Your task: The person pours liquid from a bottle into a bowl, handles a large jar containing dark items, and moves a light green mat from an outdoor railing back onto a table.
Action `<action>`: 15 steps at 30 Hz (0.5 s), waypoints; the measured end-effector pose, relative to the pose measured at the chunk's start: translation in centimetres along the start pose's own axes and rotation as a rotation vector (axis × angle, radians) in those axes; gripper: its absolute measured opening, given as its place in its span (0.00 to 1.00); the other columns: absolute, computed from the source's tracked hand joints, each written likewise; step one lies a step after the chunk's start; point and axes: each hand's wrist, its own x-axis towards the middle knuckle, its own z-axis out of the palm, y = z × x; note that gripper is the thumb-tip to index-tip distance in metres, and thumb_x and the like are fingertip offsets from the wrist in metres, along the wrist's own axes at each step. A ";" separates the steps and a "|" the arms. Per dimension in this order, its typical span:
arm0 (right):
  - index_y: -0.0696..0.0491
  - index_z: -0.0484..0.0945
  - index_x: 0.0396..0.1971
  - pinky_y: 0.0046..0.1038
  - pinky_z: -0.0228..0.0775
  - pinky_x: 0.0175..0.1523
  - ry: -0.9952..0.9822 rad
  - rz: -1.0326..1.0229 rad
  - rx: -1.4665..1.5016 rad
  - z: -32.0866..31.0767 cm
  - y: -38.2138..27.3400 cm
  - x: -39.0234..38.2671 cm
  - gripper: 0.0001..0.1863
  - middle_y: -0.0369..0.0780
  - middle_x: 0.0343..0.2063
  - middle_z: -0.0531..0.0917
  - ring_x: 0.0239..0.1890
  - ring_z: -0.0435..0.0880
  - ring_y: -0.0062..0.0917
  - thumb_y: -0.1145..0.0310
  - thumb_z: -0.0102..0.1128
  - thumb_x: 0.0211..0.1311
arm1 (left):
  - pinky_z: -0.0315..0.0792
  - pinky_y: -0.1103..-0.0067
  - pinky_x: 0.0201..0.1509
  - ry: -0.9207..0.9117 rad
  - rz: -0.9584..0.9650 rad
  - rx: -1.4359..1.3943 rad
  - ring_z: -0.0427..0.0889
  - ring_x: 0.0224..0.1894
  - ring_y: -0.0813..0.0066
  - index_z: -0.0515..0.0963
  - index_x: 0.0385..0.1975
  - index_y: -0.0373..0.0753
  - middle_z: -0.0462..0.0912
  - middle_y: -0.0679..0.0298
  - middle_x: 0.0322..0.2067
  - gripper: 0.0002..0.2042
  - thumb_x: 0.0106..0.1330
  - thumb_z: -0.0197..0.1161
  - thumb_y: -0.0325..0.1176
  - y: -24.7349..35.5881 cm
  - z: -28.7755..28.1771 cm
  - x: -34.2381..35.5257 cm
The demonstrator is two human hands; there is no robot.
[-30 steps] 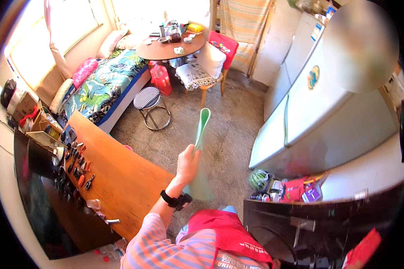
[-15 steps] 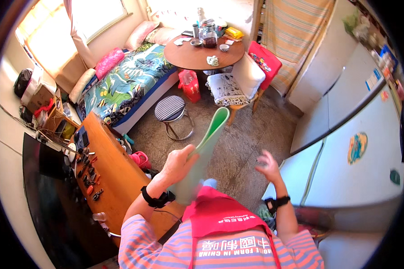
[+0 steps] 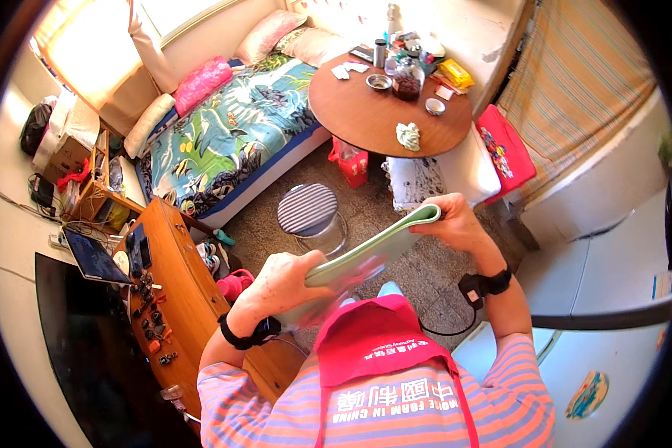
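Note:
A pale green, flexible folded sheet (image 3: 373,249), perhaps a mat, stretches between my hands in front of my red apron (image 3: 373,332). My left hand (image 3: 285,284) grips its left end, thumb on top. The fingers of my right hand (image 3: 455,222) pinch the right end, where the sheet curls over in a rounded fold. It slants up from left to right. Its lower part looks blurred, with pinkish reflections. Black bands circle both my wrists.
A striped round stool (image 3: 308,210) stands just beyond the sheet. Further off is a round wooden table (image 3: 336,104) with jars and bowls. A bed (image 3: 224,142) lies far left, a wooden desk (image 3: 187,269) nearer left. Pale refrigerator doors (image 3: 545,381) are at right.
My right hand came up from beside the refrigerator and took hold of the sheet's right end. The sheet swung from upright to a flatter slant. The view shifted toward the right.

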 end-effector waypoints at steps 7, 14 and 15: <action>0.58 0.84 0.30 0.19 0.70 0.34 -0.139 -0.183 -0.162 -8.9 -4.2 18.5 0.05 0.30 0.23 0.83 0.28 0.77 0.11 0.78 0.69 0.52 | 0.73 0.64 0.37 0.048 -0.266 0.239 0.79 0.33 0.51 0.76 0.26 0.38 0.79 0.55 0.26 0.10 0.52 0.67 0.37 -9.1 -6.2 12.9; 0.56 0.85 0.35 0.14 0.62 0.24 -0.098 -0.259 -0.130 -24.4 -3.3 39.6 0.07 0.27 0.21 0.81 0.21 0.72 0.06 0.72 0.66 0.59 | 0.72 0.67 0.35 0.617 -0.167 0.390 0.78 0.31 0.51 0.73 0.31 0.34 0.76 0.52 0.27 0.11 0.53 0.67 0.29 -12.7 -13.4 32.2; 0.56 0.85 0.36 0.14 0.63 0.25 -0.090 -0.267 -0.121 -26.6 -3.4 42.0 0.07 0.27 0.22 0.81 0.22 0.73 0.07 0.71 0.66 0.59 | 0.71 0.66 0.35 0.649 -0.189 0.516 0.78 0.31 0.51 0.72 0.31 0.34 0.76 0.51 0.27 0.11 0.54 0.68 0.30 -11.8 -15.2 35.0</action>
